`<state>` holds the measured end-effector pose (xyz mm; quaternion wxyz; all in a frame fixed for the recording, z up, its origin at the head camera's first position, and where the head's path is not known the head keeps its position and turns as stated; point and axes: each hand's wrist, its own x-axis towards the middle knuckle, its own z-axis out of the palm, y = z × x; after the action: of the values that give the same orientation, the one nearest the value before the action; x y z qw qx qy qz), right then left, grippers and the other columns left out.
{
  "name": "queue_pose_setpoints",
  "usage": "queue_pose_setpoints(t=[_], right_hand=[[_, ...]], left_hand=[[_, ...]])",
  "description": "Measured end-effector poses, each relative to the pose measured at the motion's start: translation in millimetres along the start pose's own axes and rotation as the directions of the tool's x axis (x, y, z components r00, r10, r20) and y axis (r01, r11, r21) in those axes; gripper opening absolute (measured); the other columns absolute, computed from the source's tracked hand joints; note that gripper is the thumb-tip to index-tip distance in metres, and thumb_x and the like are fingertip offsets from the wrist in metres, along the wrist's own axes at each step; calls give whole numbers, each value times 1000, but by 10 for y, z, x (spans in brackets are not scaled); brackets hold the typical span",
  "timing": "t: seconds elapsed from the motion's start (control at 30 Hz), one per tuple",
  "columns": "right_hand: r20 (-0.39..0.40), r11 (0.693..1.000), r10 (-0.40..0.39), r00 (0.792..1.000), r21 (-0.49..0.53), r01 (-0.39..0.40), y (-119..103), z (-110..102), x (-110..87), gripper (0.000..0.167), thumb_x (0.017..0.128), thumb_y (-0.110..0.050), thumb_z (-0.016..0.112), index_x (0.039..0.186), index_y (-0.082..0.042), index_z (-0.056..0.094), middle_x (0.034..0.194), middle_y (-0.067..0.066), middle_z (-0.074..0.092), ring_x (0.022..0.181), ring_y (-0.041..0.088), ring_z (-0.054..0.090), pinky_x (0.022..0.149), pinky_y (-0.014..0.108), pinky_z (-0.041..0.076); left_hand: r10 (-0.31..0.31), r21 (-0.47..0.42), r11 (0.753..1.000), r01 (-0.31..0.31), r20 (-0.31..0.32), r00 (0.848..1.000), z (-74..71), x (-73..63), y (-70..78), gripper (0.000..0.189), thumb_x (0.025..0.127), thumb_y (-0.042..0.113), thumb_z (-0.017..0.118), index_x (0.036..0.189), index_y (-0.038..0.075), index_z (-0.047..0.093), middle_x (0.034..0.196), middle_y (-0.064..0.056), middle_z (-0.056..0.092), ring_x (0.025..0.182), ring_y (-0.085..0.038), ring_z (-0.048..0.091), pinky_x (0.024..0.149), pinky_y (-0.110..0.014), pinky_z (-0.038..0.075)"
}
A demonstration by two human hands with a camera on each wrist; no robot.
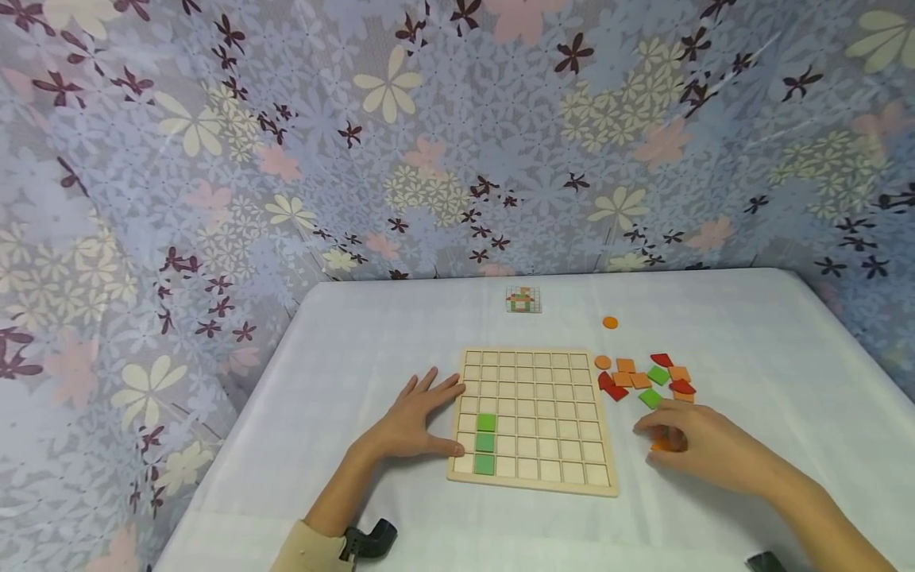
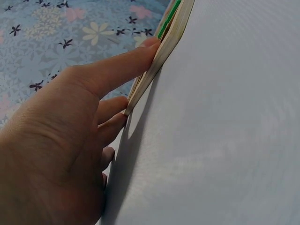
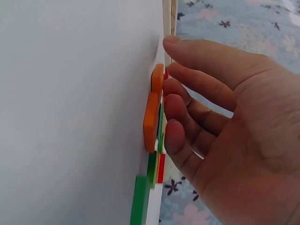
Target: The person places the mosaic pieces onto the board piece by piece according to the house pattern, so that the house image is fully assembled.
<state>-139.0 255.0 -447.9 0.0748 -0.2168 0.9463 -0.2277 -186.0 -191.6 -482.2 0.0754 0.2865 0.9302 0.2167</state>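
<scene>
A wooden grid board (image 1: 531,486) lies on the table with three green squares (image 1: 485,442) in one column near its left side. My left hand (image 1: 415,421) rests at the board's left edge, fingers spread and thumb on the frame. In the left wrist view the thumb (image 2: 136,58) touches the board's rim (image 2: 161,56). My right hand (image 1: 708,445) hovers right of the board, fingers loosely bent over orange pieces (image 1: 663,445). In the right wrist view, orange pieces (image 3: 150,123) lie close beside the fingertips (image 3: 175,133), with nothing gripped.
Loose orange squares (image 1: 641,380), red pieces (image 1: 615,392) and green pieces (image 1: 658,375) lie right of the board. An orange disc (image 1: 610,322) lies farther back. Behind the board is a small pattern card (image 1: 524,300). A flowered cloth (image 1: 429,159) hangs behind the white table (image 1: 386,334).
</scene>
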Motion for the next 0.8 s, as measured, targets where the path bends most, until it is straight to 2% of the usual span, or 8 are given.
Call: queue_pose_setpoints(t=[0.27, 0.47, 0.63, 0.8], right_hand=[[32, 997, 77, 996, 20, -78, 105, -43, -82, 39, 73, -34, 83, 108, -25, 70, 93, -10, 55, 74, 8, 47, 60, 23, 40], [60, 996, 78, 995, 42, -80, 115, -40, -83, 37, 73, -27, 83, 108, -23, 70, 85, -13, 55, 73, 8, 46, 59, 23, 40], [57, 997, 51, 997, 61, -55, 117, -27, -78, 35, 75, -28, 82, 108, -24, 70, 83, -14, 55, 73, 6, 46, 59, 22, 41], [57, 987, -10, 998, 161, 1, 143, -7, -69, 32, 78, -27, 80, 108, -25, 70, 87, -12, 56, 74, 6, 49, 61, 21, 43]], left_hand=[[-5, -2, 1000, 5, 3, 1000, -24, 3, 20, 102, 68, 73, 68, 151, 27, 32, 157, 13, 19, 146, -22, 2, 115, -45, -2], [0, -1, 1000, 0, 1, 1000, -46, 1, 44, 101, 69, 70, 70, 151, 25, 33, 157, 11, 20, 146, -24, 2, 115, -46, -2], [-2, 0, 1000, 2, 5, 1000, -43, -7, 48, 100, 70, 70, 70, 151, 24, 33, 157, 10, 21, 146, -25, 2, 115, -46, -1], [-1, 2, 1000, 1, 5, 1000, -35, -5, 40, 100, 70, 71, 69, 151, 25, 33, 157, 11, 20, 146, -24, 2, 115, -46, -2]])
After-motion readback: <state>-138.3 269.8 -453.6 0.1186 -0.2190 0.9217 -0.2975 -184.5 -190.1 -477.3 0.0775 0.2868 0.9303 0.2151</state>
